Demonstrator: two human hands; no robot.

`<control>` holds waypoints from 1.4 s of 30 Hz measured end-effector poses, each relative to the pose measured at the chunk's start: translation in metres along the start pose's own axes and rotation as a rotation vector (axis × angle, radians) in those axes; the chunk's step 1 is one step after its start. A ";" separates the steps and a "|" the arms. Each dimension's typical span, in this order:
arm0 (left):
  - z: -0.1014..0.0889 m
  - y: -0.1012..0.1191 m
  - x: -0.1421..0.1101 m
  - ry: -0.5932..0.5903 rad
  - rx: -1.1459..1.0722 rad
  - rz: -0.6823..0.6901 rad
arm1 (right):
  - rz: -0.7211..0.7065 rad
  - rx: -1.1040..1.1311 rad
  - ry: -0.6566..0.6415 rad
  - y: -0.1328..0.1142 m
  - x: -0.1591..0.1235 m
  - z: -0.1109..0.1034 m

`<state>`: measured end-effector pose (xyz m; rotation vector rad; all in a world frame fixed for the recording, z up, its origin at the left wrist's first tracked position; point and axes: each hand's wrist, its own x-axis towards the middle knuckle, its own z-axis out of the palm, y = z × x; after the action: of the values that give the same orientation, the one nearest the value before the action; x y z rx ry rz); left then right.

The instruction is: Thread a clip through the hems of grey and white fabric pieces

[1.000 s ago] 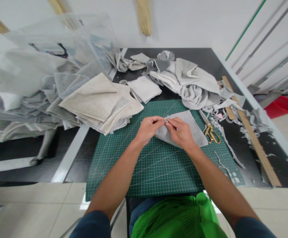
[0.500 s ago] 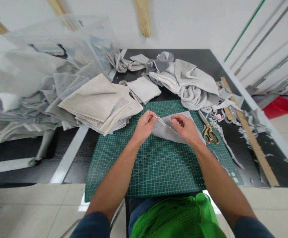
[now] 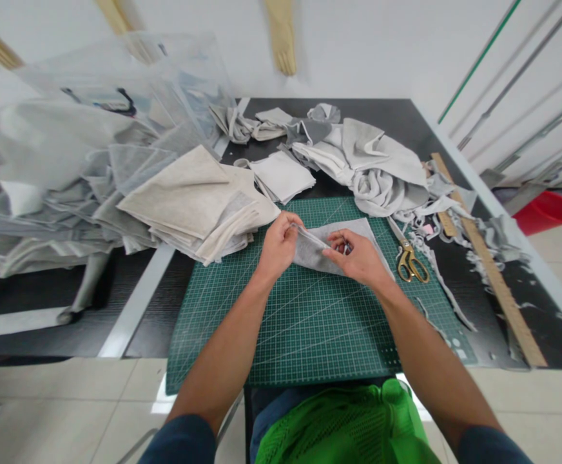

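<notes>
- Table [image 3: 387, 111]: black top, extends beneath and beyond the fingers of both hands.
- Cloth heap [image 3: 44, 145]: grey, loosely layered, well to the left of the fingers.
- Cutting mat [image 3: 310, 338]: green, gridded, directly below the fingers; its bare area extends from them toward the wearer.
- Clear bin [image 3: 201, 80]: beyond the fingers and to the left, behind the cloth heap.
- Pale bundle [image 3: 387, 154]: crumpled fabric, beyond the fingers and to the right.
- Beige stack [image 3: 177, 196]: flat pieces, left of the left fingers, overlapping the mat's far-left corner.
- Wooden ruler [image 3: 501, 290]: well to the right of the fingers, lying lengthwise among offcuts.
- White stack [image 3: 283, 175]: flat squares, beyond the left fingers, just past the mat.
- Grey cloth [image 3: 317, 261]: between the two sets of fingers and partly under the right hand, on the mat; near-left edge raised.
- Left hand [image 3: 278, 248]: thumb and fingers together, clamped on the grey cloth's left end.
- Right hand [image 3: 362, 259]: thumb and forefinger near each other at the raised edge, other fingers curled; whether they grip the cloth cannot be told.
- Scissors [image 3: 409, 258]: gold handles, right of the right fingers, near the grey cloth.
- Fabric strip [image 3: 448, 290]: narrow, right of the scissors and the right fingers.
</notes>
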<state>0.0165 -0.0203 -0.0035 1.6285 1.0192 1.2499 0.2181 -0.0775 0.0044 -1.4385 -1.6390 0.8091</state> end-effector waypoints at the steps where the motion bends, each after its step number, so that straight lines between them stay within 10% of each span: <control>1: 0.000 0.001 0.000 -0.007 0.010 0.000 | -0.014 -0.018 0.019 0.000 -0.001 0.002; 15: -0.004 -0.001 0.003 0.073 0.118 -0.046 | 0.058 -0.058 0.305 0.005 0.003 -0.009; 23: -0.014 -0.013 0.005 0.283 0.321 -0.109 | -0.021 -0.332 -0.220 0.006 0.001 -0.021; 27: -0.023 -0.010 0.004 0.330 0.524 -0.073 | 0.034 -0.394 -0.182 0.012 0.004 -0.027; 31: -0.006 0.005 -0.006 0.205 0.661 0.156 | 0.036 -0.271 -0.075 0.013 0.005 -0.022; 36: 0.024 0.009 -0.017 -0.290 0.523 0.190 | -0.048 -0.191 -0.050 0.008 0.001 -0.012; 42: 0.005 0.002 -0.005 -0.127 0.443 -0.055 | -0.023 -0.253 -0.051 0.008 0.003 -0.019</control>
<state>0.0207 -0.0260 -0.0041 1.9676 1.3155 0.9107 0.2384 -0.0742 0.0068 -1.5795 -1.8459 0.6476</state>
